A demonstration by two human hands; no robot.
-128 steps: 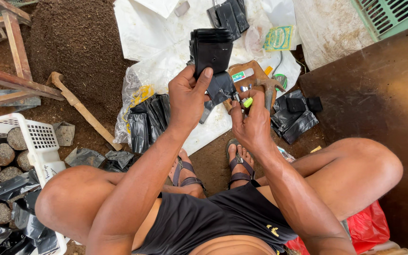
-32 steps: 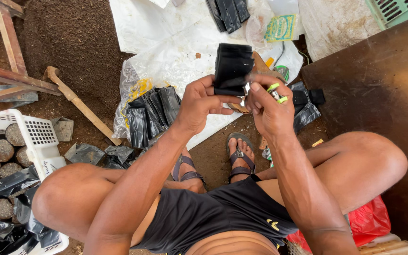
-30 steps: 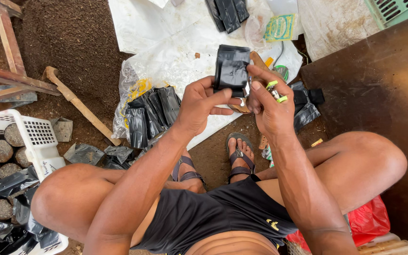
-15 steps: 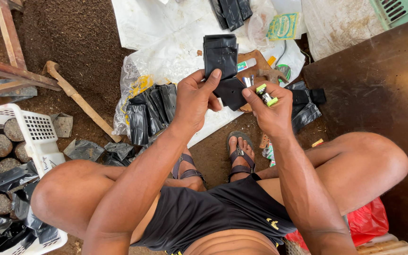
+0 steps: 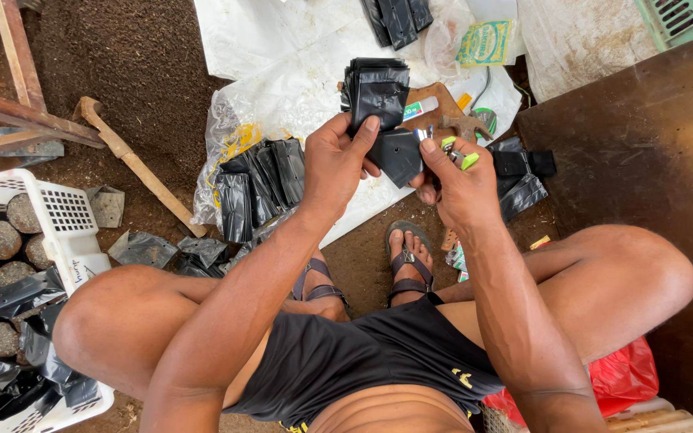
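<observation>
My left hand [image 5: 337, 164] grips a stack of black plastic bags [image 5: 377, 92], thumb pressed on its lower part. A folded corner of one black bag [image 5: 399, 154] sticks out between both hands. My right hand [image 5: 457, 180] pinches that corner and also holds a small stapler with green parts [image 5: 459, 154]. Both hands are raised above my sandalled feet [image 5: 407, 256].
A pile of black bags [image 5: 258, 184] lies on clear plastic sheeting [image 5: 298, 88] to the left. A white crate [image 5: 50, 240] holds soil-filled bags at far left. A wooden tool handle [image 5: 134, 164] lies on the dirt. A dark board [image 5: 651, 160] is at right, a red bag [image 5: 619, 377] below it.
The stack of bags has been tilted and lowered slightly in my left hand. My right hand has moved onto a bag's folded corner with the stapler.
</observation>
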